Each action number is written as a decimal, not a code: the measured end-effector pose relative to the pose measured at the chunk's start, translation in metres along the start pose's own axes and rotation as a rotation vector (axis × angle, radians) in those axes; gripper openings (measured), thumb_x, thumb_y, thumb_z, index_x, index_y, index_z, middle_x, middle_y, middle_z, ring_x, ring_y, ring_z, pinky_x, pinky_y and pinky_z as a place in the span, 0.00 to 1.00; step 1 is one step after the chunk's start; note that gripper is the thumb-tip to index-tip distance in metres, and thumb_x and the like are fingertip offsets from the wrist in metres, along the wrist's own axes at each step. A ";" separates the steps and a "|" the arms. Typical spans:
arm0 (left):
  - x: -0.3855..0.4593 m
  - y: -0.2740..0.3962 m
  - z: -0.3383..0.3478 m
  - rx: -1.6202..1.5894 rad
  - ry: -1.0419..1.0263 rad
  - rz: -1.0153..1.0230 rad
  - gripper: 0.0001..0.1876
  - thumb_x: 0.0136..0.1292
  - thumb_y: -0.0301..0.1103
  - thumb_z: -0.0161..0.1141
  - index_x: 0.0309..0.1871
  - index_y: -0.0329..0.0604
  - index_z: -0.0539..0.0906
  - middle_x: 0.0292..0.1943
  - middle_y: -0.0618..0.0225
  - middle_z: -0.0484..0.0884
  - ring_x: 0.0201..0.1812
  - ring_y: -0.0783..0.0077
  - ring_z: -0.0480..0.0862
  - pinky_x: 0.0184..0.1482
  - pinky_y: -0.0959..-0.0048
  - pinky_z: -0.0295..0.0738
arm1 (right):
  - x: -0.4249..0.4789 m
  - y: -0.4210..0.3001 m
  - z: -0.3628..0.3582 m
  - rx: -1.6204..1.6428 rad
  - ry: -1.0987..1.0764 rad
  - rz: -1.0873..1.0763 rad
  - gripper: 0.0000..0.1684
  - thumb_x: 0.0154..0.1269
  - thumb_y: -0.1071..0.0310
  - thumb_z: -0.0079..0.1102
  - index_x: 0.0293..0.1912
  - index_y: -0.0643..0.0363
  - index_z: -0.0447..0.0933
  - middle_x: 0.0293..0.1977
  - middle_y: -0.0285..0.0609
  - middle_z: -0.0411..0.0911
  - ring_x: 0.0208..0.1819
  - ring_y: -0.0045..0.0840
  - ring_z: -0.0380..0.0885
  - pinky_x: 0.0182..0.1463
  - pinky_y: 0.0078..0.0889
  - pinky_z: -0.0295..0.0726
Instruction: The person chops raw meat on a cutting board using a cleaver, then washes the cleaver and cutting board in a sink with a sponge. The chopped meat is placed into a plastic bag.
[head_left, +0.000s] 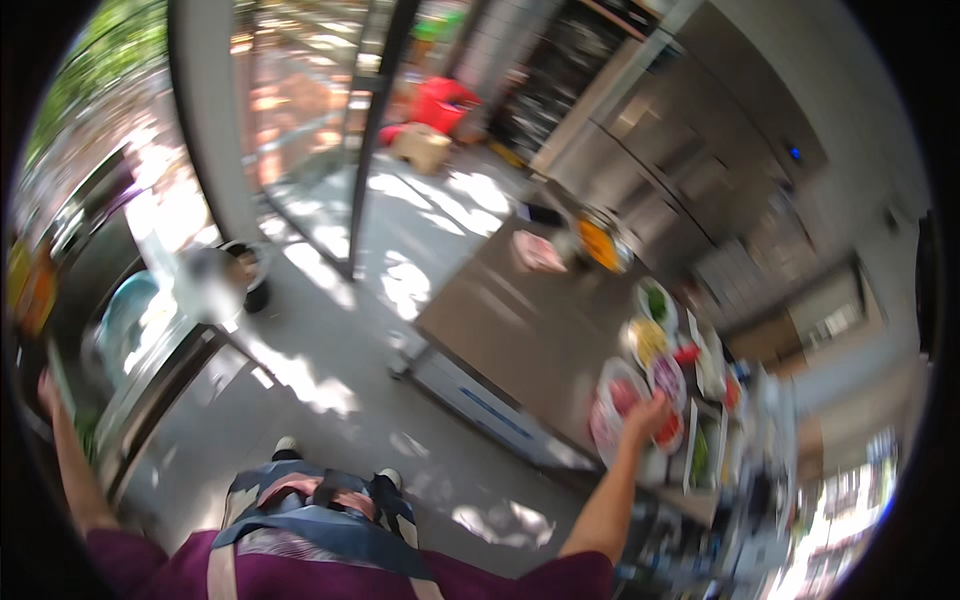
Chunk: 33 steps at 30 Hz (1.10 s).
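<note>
My right hand (651, 414) reaches over the worktop, at the edge of a clear plastic bag (609, 431) with pink-red contents that look like meat. Blur hides whether its fingers grip the bag. Close by are a bowl of chopped purple food (666, 375), perhaps onion, and a bowl of red pieces (669, 435). On the other side, my left hand (49, 394) is stretched out at the far left rim, beside a pale, thin, flat object (61, 379). Whether it holds that object is unclear.
The brown worktop (510, 315) also bears a yellow-filled bowl (645, 341), a bowl of greens (656, 304), a pink packet (538, 251) and a metal bowl (619, 247). At left stand a sink counter (169, 375) with a teal basin (127, 300) and a bin (257, 289). A glass door's frame (367, 150) rises ahead.
</note>
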<state>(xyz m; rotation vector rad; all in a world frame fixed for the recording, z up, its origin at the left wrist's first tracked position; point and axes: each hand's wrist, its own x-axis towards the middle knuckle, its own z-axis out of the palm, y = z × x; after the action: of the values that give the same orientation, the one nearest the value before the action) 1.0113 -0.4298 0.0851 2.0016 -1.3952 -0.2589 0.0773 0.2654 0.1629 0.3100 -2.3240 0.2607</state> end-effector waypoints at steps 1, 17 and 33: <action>0.007 0.022 0.003 -0.038 0.003 0.001 0.17 0.55 0.40 0.58 0.46 0.44 0.84 0.39 0.61 0.85 0.41 0.65 0.82 0.44 0.68 0.75 | -0.016 0.062 0.035 -0.130 -0.140 -0.054 0.11 0.61 0.68 0.52 0.42 0.61 0.76 0.38 0.53 0.77 0.46 0.47 0.73 0.51 0.44 0.71; -0.128 -0.068 -0.223 -0.691 0.378 -0.359 0.07 0.64 0.28 0.52 0.38 0.43 0.81 0.30 0.74 0.81 0.30 0.83 0.76 0.32 0.81 0.72 | -0.118 -0.270 0.000 0.441 -0.296 -0.213 0.11 0.62 0.66 0.55 0.38 0.64 0.77 0.30 0.50 0.78 0.28 0.34 0.75 0.34 0.36 0.74; -0.057 -0.261 -0.229 -0.972 -0.021 -0.648 0.07 0.66 0.29 0.49 0.42 0.41 0.78 0.32 0.69 0.82 0.29 0.80 0.78 0.31 0.80 0.76 | -0.621 -0.844 -0.369 1.194 -1.022 -1.738 0.28 0.58 0.66 0.58 0.59 0.51 0.67 0.51 0.54 0.68 0.51 0.47 0.71 0.53 0.41 0.73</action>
<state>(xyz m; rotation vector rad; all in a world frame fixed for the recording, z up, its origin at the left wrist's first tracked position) 1.3032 -0.2330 0.0827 1.5044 -0.3932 -1.0193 0.9991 -0.3443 0.0488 3.2302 -1.3670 0.5728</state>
